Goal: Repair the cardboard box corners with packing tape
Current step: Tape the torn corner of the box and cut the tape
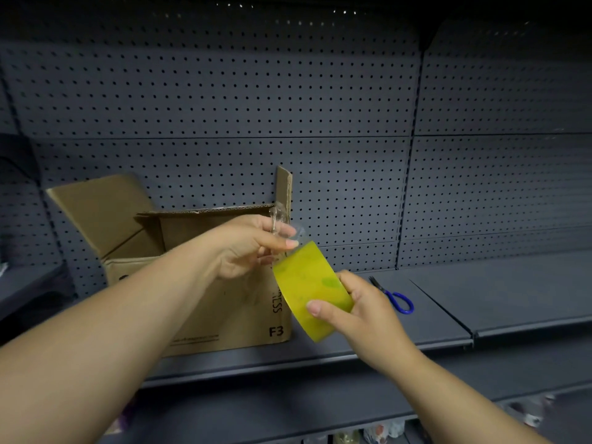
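Note:
An open cardboard box [198, 302] with raised flaps stands on the grey shelf, left of centre. In front of its right side my right hand [355, 312] grips a yellowish roll of packing tape [309, 290], thumb on the outer face. My left hand [253, 248] pinches the clear free end of the tape [282, 225] just above the roll, close to the box's upper right corner. The pulled strip is short and crumpled.
Blue-handled scissors [397, 299] lie on the shelf [480, 296] to the right of my right hand. A grey pegboard wall [320, 107] backs the shelf. A lower shelf at the bottom edge holds blurred items.

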{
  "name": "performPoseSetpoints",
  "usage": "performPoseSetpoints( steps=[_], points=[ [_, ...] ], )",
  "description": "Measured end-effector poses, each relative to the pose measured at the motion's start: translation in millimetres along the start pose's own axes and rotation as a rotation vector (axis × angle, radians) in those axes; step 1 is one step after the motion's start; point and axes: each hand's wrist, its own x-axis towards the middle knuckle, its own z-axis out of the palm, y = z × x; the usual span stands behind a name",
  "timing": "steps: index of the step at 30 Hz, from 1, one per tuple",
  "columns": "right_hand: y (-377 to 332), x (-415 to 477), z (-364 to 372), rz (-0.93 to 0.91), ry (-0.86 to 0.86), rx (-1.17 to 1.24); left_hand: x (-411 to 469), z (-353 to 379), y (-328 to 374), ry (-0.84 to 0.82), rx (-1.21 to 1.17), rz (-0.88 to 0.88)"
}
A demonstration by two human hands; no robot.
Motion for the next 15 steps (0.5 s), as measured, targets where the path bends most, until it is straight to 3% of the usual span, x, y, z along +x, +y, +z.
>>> performPoseSetpoints(
  steps=[5, 9, 15],
  points=[
    [-2.7, 11.9, -6.6, -0.056, 0.011, -0.158, 4.4, -5.3, 10.8, 0.012, 0.109, 0.022],
    [-7.1, 22.9, -9.0, -0.078, 0.011, -0.317, 6.5, -11.0, 21.1, -0.018, 0.2, -0.056],
    [-4.8, 33.4, -14.5, -0.124, 0.055, -0.46, 5.0, -24.4, 36.1, -0.077, 0.032, -0.129]
  ],
)
